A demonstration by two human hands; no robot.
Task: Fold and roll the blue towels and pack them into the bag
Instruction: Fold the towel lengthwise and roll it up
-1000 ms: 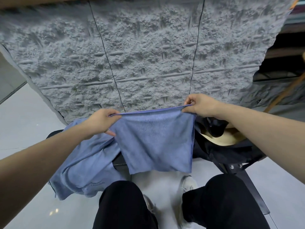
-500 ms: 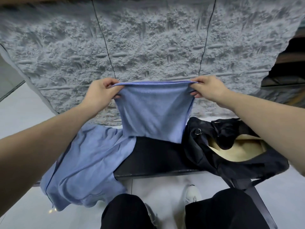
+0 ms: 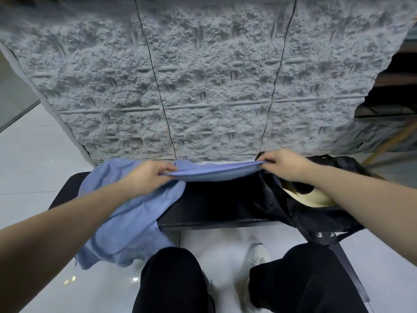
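I hold a blue towel (image 3: pixel 214 172) stretched almost flat and edge-on over the far side of a black bench (image 3: pixel 216 204). My left hand (image 3: pixel 146 177) pinches its left end and my right hand (image 3: pixel 282 164) pinches its right end. A second blue towel (image 3: pixel 126 227) lies crumpled on the bench's left part and hangs over the front edge, under my left forearm. A black bag (image 3: pixel 293 206) with a cream lining sits open on the bench's right end, below my right forearm.
A rough grey stone-textured wall (image 3: pixel 203 75) rises right behind the bench. Pale glossy floor tiles (image 3: pixel 29 168) spread to the left and in front. My legs in black trousers (image 3: pixel 176 281) and white shoes are at the bottom, close to the bench.
Both hands have come down from chest height to just above the bench, and the towel that hung vertically between them now lies nearly level over the bench's back edge.
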